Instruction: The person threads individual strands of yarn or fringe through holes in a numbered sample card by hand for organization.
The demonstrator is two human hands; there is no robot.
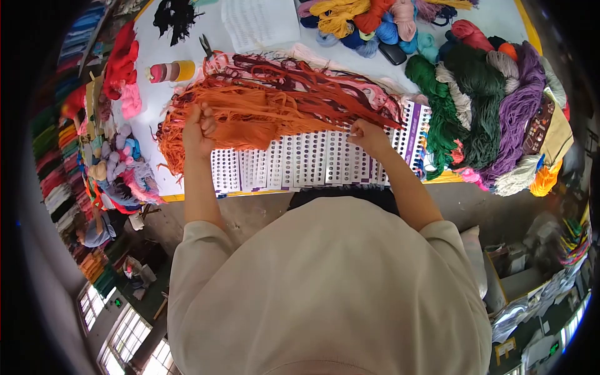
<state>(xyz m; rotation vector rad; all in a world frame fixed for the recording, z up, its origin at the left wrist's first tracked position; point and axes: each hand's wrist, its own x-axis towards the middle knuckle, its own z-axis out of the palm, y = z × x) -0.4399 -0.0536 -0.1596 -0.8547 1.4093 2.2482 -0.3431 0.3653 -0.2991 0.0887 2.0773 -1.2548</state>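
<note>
Orange thread [240, 119] lies in long loose strands across the table, with dark red and pink strands [325, 84] behind it. My left hand [200, 128] is closed on the orange thread at its left part. To the right, my right hand [367, 137] pinches the narrow end of the orange strands. Beneath both hands runs a row of white cards with punched holes [294, 164], with purple edges at the right; the thread covers part of them.
Green yarn [431, 94] and purple yarn [524, 103] hang over the right side. Colourful skeins [375, 22], a black object [393, 54], a paper sheet [261, 22], scissors [205, 46] and thread rolls [170, 72] lie farther back. Red yarn [120, 62] is at left.
</note>
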